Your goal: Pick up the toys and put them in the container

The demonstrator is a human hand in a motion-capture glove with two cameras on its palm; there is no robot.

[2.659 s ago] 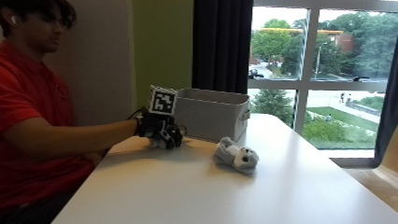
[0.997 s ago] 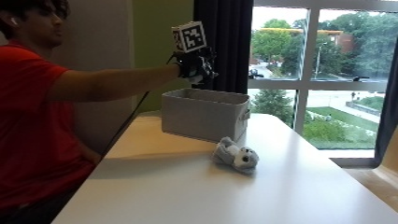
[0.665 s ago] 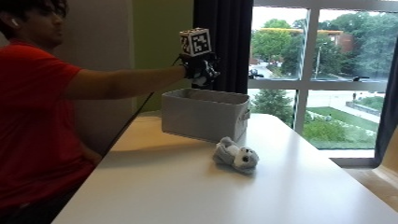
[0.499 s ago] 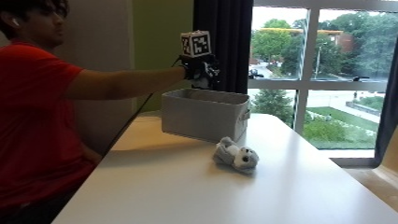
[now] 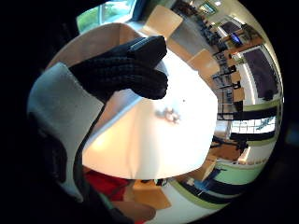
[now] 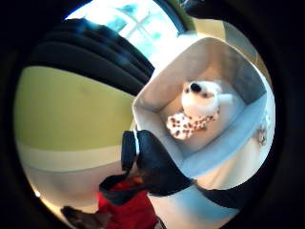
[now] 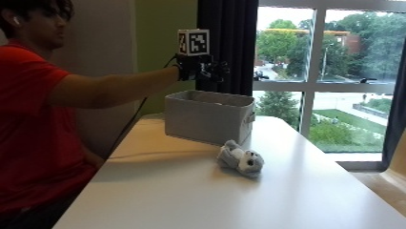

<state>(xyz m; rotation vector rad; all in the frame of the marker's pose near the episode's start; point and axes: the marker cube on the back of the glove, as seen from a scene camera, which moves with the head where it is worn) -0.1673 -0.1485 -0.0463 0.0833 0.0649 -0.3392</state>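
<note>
**Mia:** Where is the grip right now?

**Ben:** It is up in the air, right over the container. The arm is stretched out from the person in the red shirt.

**Mia:** Is it holding a toy?

**Ben:** No. The black fingers are bent a little and loose, and there is nothing in them.

**Mia:** What is in the container?

**Ben:** Looking down from the thumb side, a spotted plush dog lies on the bottom of the container. It is white with brown spots and a dark nose.

**Mia:** Is there another toy?

**Ben:** Yes. A small grey plush toy lies on the bench. It is just beside the front of the container, but outside it. It lies on its side.

**Mia:** Is the grip near that one?

**Ben:** No, they are well apart. The grip is high up and the grey toy is down on the bench.

**Mia:** What is behind it all?

**Ben:** A dark curtain, a green wall and a big window with trees outside.
</note>
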